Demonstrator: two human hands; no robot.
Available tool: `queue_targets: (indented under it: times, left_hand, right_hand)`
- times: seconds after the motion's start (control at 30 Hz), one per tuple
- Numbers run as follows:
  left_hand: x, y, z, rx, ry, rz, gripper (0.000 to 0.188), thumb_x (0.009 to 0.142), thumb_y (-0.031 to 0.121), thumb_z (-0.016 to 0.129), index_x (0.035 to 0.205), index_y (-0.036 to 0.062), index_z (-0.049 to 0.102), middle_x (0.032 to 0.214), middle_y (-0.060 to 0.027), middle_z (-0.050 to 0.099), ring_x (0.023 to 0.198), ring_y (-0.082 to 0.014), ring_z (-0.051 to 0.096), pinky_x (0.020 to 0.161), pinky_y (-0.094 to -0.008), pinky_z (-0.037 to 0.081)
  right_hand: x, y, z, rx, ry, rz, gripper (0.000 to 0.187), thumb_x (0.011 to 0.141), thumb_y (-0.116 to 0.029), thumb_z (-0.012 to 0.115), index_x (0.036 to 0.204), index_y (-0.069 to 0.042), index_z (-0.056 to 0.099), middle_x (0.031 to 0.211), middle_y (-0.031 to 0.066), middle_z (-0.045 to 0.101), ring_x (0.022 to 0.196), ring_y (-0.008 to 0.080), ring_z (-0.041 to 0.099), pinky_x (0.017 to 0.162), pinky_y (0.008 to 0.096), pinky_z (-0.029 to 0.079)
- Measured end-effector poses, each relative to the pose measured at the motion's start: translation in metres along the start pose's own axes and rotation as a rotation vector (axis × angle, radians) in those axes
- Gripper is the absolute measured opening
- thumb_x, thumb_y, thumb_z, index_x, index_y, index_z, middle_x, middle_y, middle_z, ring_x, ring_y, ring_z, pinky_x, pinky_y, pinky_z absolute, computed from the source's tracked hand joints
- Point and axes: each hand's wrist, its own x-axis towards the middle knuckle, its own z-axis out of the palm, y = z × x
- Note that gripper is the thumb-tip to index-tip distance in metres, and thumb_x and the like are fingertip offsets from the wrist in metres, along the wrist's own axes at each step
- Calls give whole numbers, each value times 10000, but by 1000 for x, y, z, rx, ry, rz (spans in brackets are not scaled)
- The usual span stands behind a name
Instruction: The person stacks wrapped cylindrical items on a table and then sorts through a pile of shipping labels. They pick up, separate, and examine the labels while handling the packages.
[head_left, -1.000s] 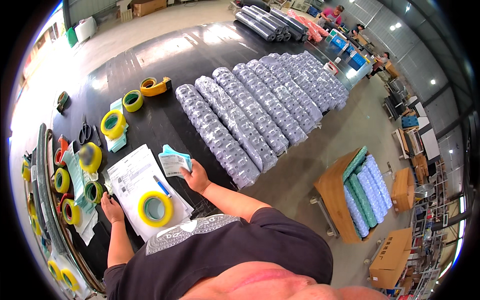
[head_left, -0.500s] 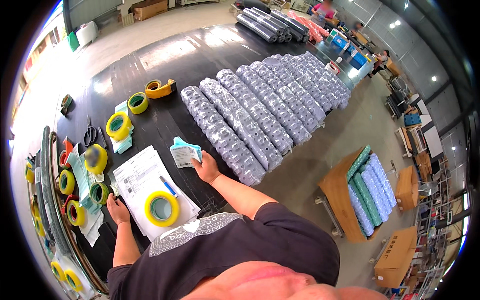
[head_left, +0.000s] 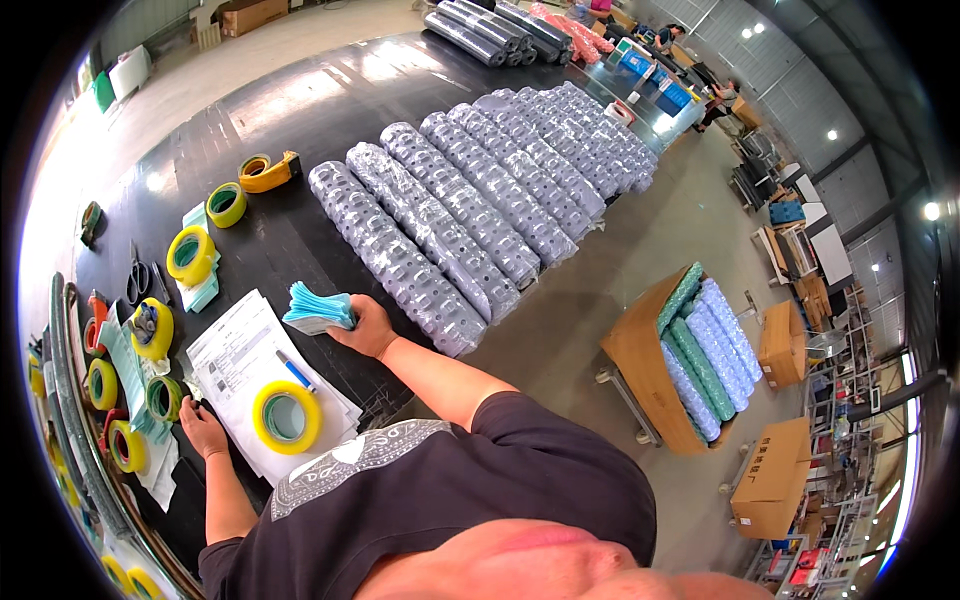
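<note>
"What's closest to the wearer?"

"A yellow tape roll on printed papers, with a blue pen beside it. The left hand is at their left edge, fingers curled near a green-cored tape roll; I can't tell whether it grips anything."

"And the right hand?"

"Closed on a stack of blue-edged labels, between the papers and the nearest wrapped roll. Whether the stack touches the bench, I can't tell."

"What has just changed?"

"The stack's tilt. Half a second ago its white printed face showed; now the layered blue edges do, slightly fanned. I'd judge it's being turned in the grip, separate layers more exposed than print. The papers and pen look undisturbed."

"Farther off?"

"A row of clear-wrapped grey rolls, then dark rolls piled at the far end."
</note>
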Motion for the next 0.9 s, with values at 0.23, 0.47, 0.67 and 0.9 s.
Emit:
queue_targets:
  times: [0.23, 0.47, 0.67, 0.9]
  left_hand:
    - [-2, -6, 4, 3, -28, -67, 387, 892, 2, 531, 1277, -4, 489, 1105, -149, 556, 1013, -295, 561, 883, -370, 460]
    - [-3, 0, -4, 29, -29, -52, 390, 908, 17, 515, 1296, 11, 478, 1126, -152, 555, 1015, -296, 556, 901, -379, 450]
    - [-2, 4, -3, 28, -10, -34, 375, 904, 0, 511, 1278, 15, 492, 1100, -140, 555, 993, -283, 559, 878, -365, 462]
    - [-2, 2, -1, 17, -12, -33, 377, 898, -1, 521, 1274, 12, 498, 1106, -136, 558, 996, -288, 559, 880, -371, 455]
  right_hand:
    - [5, -20, -6, 80, -29, 123, 360, 726, -233, 769, 1034, -78, 667, 929, 151, 684, 952, 325, 661, 847, 389, 515]
    - [1, -23, -4, -82, -23, 181, 253, 770, -278, 723, 921, -76, 705, 887, 175, 670, 858, 378, 643, 767, 443, 512]
    - [3, -23, -7, -102, -35, 158, 226, 783, -261, 704, 928, -87, 705, 879, 176, 671, 851, 373, 646, 757, 443, 515]
    - [2, -18, -6, -131, -30, 140, 226, 774, -263, 709, 931, -101, 699, 875, 170, 664, 855, 375, 635, 747, 449, 510]
